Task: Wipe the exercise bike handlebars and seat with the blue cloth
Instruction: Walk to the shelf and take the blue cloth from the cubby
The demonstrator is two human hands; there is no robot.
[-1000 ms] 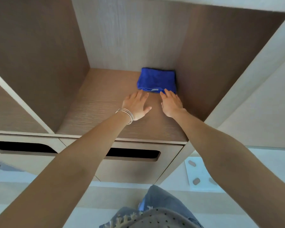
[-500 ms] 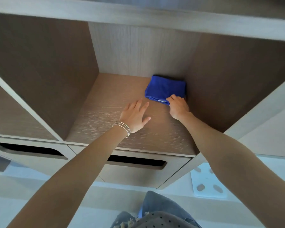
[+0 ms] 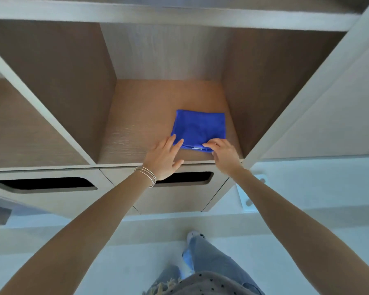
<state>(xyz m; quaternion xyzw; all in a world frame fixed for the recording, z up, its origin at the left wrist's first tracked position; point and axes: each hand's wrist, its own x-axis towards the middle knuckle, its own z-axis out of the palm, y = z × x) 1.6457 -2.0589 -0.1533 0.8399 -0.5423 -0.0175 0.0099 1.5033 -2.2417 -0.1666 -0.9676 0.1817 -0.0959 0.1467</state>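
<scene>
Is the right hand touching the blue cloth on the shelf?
Touching. The head view shows the right hand with its fingers curled over the front edge of the blue cloth, with no gap between them.

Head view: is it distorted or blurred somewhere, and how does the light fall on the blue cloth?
Head view: wide-angle stretch splays the shelf walls outward; the blue cloth is sharp and evenly lit, without glare; the floor looks pale and washed out.
</scene>
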